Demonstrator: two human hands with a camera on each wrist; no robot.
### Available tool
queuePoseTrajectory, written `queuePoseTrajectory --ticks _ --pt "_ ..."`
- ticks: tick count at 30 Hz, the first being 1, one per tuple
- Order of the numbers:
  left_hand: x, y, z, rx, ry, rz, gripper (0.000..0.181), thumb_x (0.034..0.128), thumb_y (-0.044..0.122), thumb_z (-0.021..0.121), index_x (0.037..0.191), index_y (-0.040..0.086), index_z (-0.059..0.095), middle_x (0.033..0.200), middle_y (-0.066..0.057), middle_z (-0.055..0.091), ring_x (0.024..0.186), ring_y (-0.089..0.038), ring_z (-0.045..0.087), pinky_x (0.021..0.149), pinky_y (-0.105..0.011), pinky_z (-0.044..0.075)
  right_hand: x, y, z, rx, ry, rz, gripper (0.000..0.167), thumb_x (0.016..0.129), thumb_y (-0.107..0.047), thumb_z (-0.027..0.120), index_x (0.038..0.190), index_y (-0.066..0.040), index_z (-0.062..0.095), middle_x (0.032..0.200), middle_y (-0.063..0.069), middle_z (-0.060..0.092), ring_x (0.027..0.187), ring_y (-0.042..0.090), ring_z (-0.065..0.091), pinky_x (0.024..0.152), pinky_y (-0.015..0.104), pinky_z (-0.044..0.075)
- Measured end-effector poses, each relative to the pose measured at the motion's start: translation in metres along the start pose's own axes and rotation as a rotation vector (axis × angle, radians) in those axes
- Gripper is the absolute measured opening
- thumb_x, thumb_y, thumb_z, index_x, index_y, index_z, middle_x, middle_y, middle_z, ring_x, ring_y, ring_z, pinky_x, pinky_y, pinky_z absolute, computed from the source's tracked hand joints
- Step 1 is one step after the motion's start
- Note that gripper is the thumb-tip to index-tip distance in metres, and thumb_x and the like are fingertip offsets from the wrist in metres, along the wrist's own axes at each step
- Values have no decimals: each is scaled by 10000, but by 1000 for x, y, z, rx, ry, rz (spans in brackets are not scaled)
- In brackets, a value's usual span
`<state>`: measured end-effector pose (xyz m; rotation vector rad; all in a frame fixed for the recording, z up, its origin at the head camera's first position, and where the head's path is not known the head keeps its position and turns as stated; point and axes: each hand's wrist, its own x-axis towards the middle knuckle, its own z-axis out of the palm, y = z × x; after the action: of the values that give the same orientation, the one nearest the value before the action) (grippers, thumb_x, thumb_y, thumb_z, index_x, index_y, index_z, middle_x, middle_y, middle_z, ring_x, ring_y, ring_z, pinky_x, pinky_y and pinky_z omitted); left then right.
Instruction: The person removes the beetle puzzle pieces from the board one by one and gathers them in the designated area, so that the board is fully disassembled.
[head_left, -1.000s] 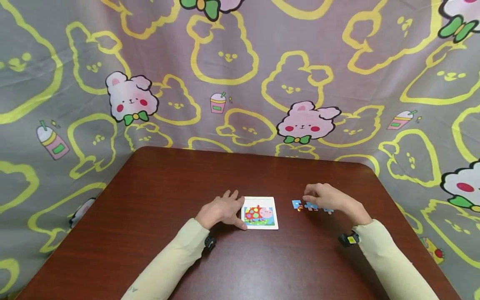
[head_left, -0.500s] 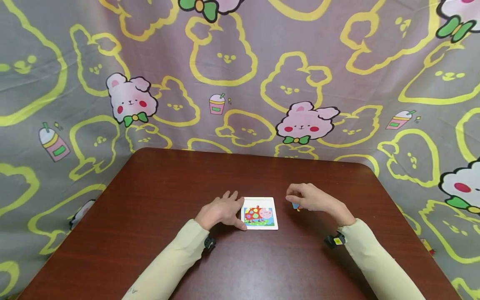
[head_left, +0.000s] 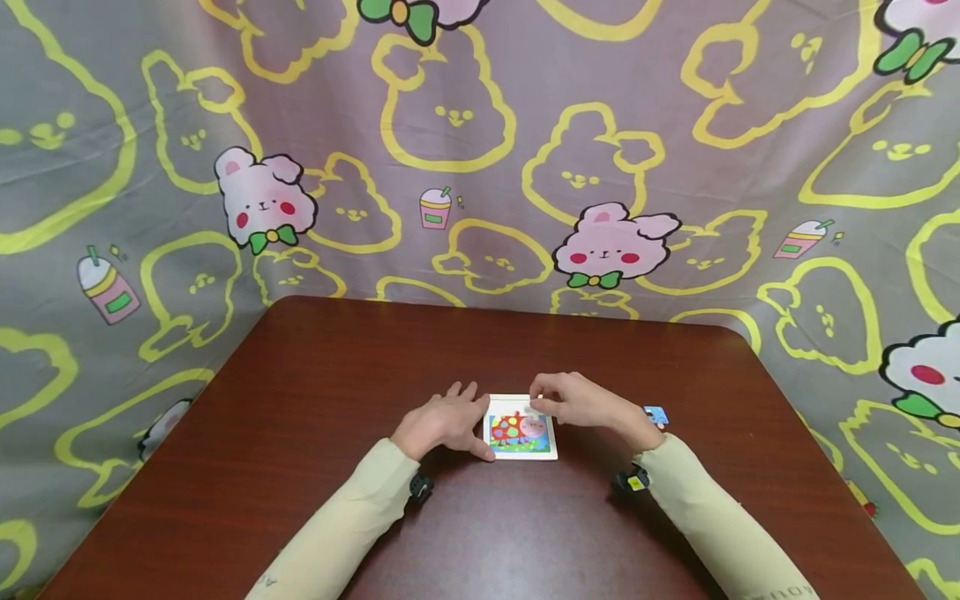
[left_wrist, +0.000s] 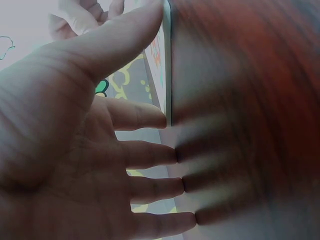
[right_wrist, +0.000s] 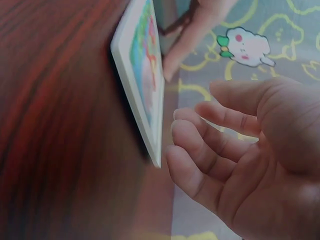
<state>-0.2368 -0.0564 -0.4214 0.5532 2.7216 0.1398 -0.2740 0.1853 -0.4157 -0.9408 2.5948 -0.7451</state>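
A picture puzzle in a white square frame (head_left: 555, 446), showing a red spotted body and a pink head, lies on the brown table. My left hand (head_left: 447, 421) rests at its left edge with fingers spread; the thumb lies at the near left corner and the forefinger touches the edge. Above the frame's far right corner, my right hand (head_left: 573, 400) bends its fingers, thumb and forefinger close together. Whether a piece sits between those tips cannot be made out in the right wrist view. One blue puzzle piece (head_left: 655, 414) shows beyond the right wrist.
The brown table (head_left: 360, 358) extends around both arms. Behind it hangs a grey patterned cloth (head_left: 480, 192). Each wrist wears a small black device, such as the right wrist's camera (head_left: 632, 481). The area beneath the right hand and forearm is hidden.
My right hand has moved left, from over the loose puzzle pieces to the frame's far right corner. The rightmost piece has come into sight behind it. My left hand stays put.
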Motion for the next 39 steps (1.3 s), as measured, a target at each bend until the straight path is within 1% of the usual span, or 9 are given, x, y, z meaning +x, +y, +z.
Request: queuePoseTrajectory --ticks 4,6,10,14,17,21,24,31,39 --pt "0 -1 0 2 6 4 993 767 633 728 1537 148 333 1618 -152 258 1492 -383 231 1141 -577 301 9 -4 7 -47 2 -57 156 961 -243 625 1072 -134 643 866 -6 678 661 87 559 591 231 456" --pt "0 -1 0 3 4 6 994 767 634 725 1539 147 330 1618 -151 256 1492 -383 233 1141 -575 303 12 -6 9 -63 5 -66 170 959 -251 627 1075 -129 646 872 -33 673 691 81 551 610 228 453" --pt "-1 -1 0 1 -2 1 991 766 635 725 1537 150 335 1619 -148 257 1491 -380 235 1142 -572 303 15 -9 14 -39 -8 -62 165 957 -259 630 1065 -135 643 821 -40 663 666 73 544 601 230 447" --pt "-2 0 2 -2 -19 -7 994 762 641 722 1538 154 335 1622 -141 252 1495 -375 229 1147 -571 299 18 -10 22 5 -45 -51 144 958 -261 627 1050 -151 641 736 -42 648 607 63 537 563 232 436" --pt "-1 0 3 -8 -26 -5 994 766 642 717 1541 156 329 1626 -137 243 1499 -374 221 1150 -573 293 19 -11 26 23 -73 -39 146 952 -246 636 1060 -148 642 740 -37 647 594 70 544 550 241 441" --pt "1 -1 2 -4 -18 -1 989 771 641 711 1544 160 323 1629 -137 235 1500 -375 217 1150 -575 292 23 -14 27 -1 -77 -36 173 929 -227 666 1077 -139 651 798 -39 665 635 76 573 585 251 470" --pt "1 -2 -1 3 -14 -1 990 775 643 706 1547 161 316 1631 -140 227 1501 -378 211 1150 -577 290 24 -20 26 -23 -83 -17 201 913 -235 689 1078 -125 654 820 -22 680 661 88 591 614 262 488" --pt "0 -2 -2 3 -15 1 989 778 645 703 1545 153 319 1631 -141 225 1502 -378 207 1151 -576 289 25 -31 32 -76 -83 87 264 873 -249 744 1057 -113 613 801 -4 623 671 110 566 618 268 466" --pt "-1 -2 -1 -8 -19 -2 982 782 635 710 1545 156 321 1630 -146 224 1503 -379 203 1153 -573 285 25 -36 38 -100 -59 105 254 855 -192 763 1029 -106 599 746 -16 616 648 96 558 599 253 453"
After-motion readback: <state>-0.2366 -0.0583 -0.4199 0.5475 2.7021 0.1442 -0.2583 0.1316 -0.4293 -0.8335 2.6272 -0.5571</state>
